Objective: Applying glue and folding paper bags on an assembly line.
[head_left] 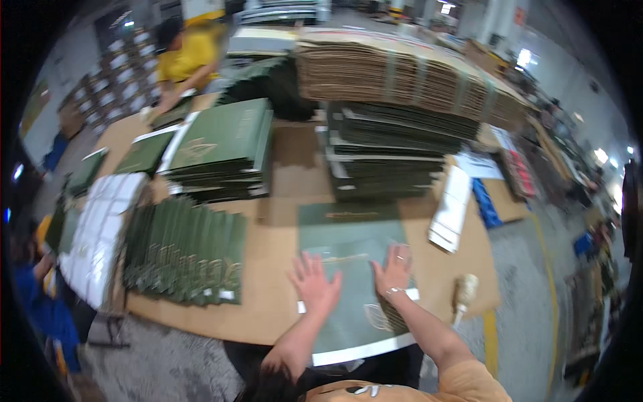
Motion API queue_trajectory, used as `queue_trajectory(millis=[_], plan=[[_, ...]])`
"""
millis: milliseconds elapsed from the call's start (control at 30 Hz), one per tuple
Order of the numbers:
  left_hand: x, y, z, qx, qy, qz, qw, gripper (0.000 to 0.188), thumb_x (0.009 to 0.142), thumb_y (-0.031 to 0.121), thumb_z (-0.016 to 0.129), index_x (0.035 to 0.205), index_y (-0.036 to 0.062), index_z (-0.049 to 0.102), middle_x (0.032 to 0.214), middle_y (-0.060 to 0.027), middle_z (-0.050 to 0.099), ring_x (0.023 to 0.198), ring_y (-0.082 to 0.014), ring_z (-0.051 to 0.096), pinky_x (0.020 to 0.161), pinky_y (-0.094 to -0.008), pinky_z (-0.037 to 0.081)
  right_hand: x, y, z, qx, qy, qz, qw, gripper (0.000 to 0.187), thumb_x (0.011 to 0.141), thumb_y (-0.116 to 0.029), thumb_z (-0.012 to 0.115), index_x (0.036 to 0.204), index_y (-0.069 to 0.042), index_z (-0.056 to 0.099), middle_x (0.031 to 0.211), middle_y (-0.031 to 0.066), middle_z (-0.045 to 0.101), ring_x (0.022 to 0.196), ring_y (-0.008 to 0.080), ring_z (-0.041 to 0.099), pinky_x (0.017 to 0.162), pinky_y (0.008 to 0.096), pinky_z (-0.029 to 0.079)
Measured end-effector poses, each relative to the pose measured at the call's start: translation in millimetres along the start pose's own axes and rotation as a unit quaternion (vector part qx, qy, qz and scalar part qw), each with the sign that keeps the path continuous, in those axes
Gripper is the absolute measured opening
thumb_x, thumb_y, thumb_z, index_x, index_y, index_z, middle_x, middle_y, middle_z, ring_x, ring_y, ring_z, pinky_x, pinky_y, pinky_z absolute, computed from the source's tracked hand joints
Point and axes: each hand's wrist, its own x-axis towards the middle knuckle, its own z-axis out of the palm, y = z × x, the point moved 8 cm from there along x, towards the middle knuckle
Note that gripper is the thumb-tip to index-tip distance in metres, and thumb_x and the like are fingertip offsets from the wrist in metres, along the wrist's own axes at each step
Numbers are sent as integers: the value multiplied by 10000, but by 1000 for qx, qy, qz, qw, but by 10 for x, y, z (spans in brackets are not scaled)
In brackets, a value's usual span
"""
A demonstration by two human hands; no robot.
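Observation:
A large green printed paper sheet [355, 315] with white strips along its near edge lies flat on the brown tabletop in front of me. It bears a pale leaf outline near its lower right. My left hand [315, 285] rests on the sheet's left side, its fingers spread. On the right side of the sheet lies my right hand [394, 271], palm down with fingers apart and a bracelet at the wrist. Neither hand holds anything. At the sheet's far end, a darker green band borders the table surface.
Folded green paper bags [184, 251] stand in a row at left, beside a white-wrapped bundle [100, 234]. Behind are a green stack [218, 147] and dark green sheets [388, 151] under brown cardboard [395, 77]. White strips [450, 209] and a pale knobbed tool [465, 291] lie right. Co-workers stand left.

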Motion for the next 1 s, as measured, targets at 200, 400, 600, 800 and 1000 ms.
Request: queue_trajectory(millis=[200, 400, 600, 800, 1000], plan=[[-53, -29, 74, 6, -18, -17, 1000, 781, 859, 580, 489, 1448, 88, 347, 1536, -155, 242, 1435, -363, 134, 1129, -594, 47, 270, -81, 87, -75, -75, 6, 994, 771, 908, -489, 487, 1455, 9, 268, 1546, 203, 183, 1450, 343, 88, 1139, 550, 92], [148, 273, -147, -11, -88, 9, 996, 757, 869, 528, 500, 1430, 42, 352, 1523, -203, 237, 1431, -388, 118, 1134, -593, 53, 697, -187, 231, -175, -91, 23, 980, 779, 949, -592, 325, 1485, -38, 215, 1559, 138, 191, 1446, 269, 156, 1130, 544, 157], [149, 3, -90, -20, -49, 8, 999, 768, 867, 521, 497, 1423, 11, 354, 1517, -218, 233, 1435, -383, 101, 1140, -591, 46, 729, -282, 395, -218, -70, 9, 973, 836, 927, -679, 229, 1493, -65, 204, 1566, 119, 176, 1448, 248, 160, 1109, 577, 194], [151, 2, -26, -17, -15, 11, 1000, 822, 847, 581, 484, 1441, 31, 339, 1529, -203, 214, 1437, -372, 104, 1146, -583, 28, 964, -206, 563, -293, -70, -28, 953, 850, 922, -690, 221, 1478, -47, 242, 1556, 125, 206, 1435, 255, 201, 1099, 565, 227], [276, 25, 89, 42, -48, 22, 998, 837, 843, 628, 449, 1454, 69, 332, 1538, -171, 219, 1431, -409, 82, 1136, -602, 5, 1107, -141, 666, -266, 8, -79, 961, 806, 914, -706, 218, 1484, -139, 270, 1545, 117, 241, 1424, 253, 235, 1086, 554, 259]])
